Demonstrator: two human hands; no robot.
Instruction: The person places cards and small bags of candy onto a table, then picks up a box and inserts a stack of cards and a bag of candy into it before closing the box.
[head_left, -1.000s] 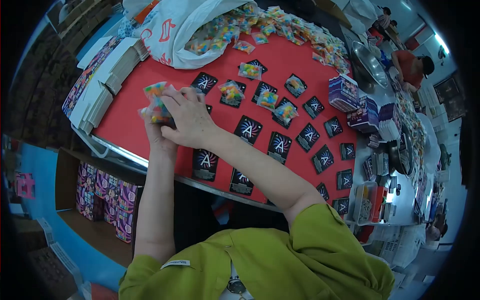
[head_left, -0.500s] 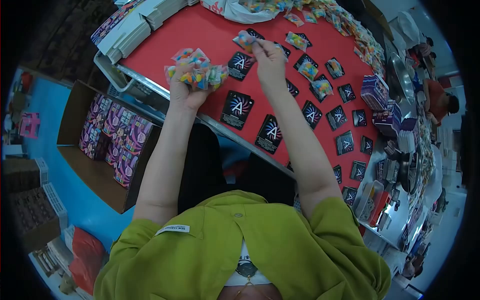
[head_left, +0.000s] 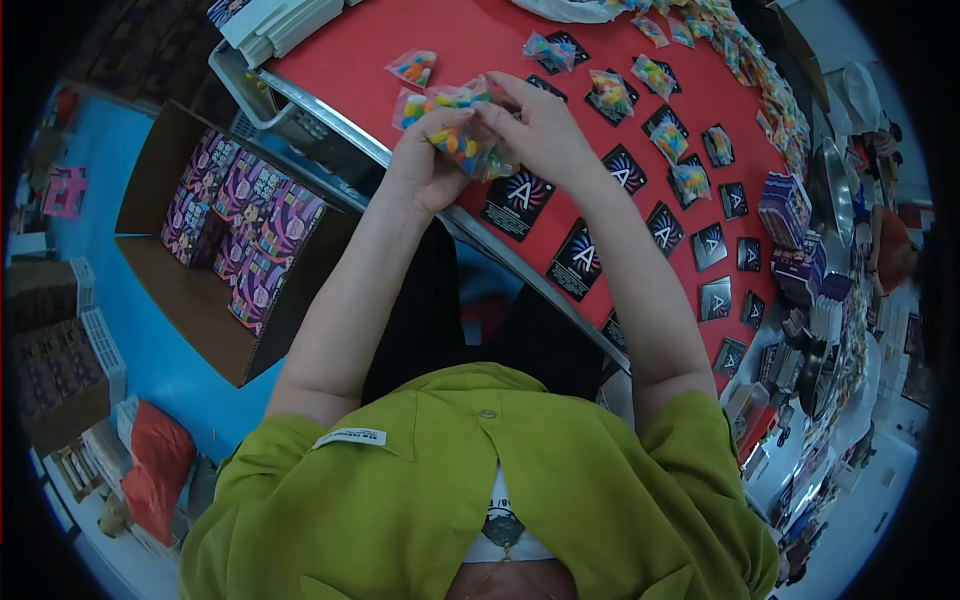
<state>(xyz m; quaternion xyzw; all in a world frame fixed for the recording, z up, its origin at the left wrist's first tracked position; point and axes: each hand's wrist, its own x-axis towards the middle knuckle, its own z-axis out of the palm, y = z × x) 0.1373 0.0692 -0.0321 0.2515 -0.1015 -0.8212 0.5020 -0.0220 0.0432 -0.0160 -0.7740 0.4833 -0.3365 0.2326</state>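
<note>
Head view, left to right: a cardboard carton (head_left: 165, 305) of purple boxes (head_left: 245, 222) stands at mid-left, and at upper centre the left hand (head_left: 428, 168) and right hand (head_left: 535, 128) are together, gripping a clump of candy packets (head_left: 458, 122) between them. Another packet (head_left: 412, 68) is just above that clump, which partly hides a black card (head_left: 517, 204); farther right, filled packets (head_left: 610, 92) rest on cards across the red table (head_left: 335, 62), short of stacked purple packs (head_left: 784, 210).

Left hand (head_left: 430, 165) and right hand (head_left: 535, 130) together gripping clear packets of multicoloured candy (head_left: 460, 140) above red tabletop (head_left: 345, 60); black cards with white letter A (head_left: 519, 200) in rows, some topped by candy packets; open cardboard box (head_left: 180, 300) holding purple printed boxes (head_left: 255, 235), left of table
</note>
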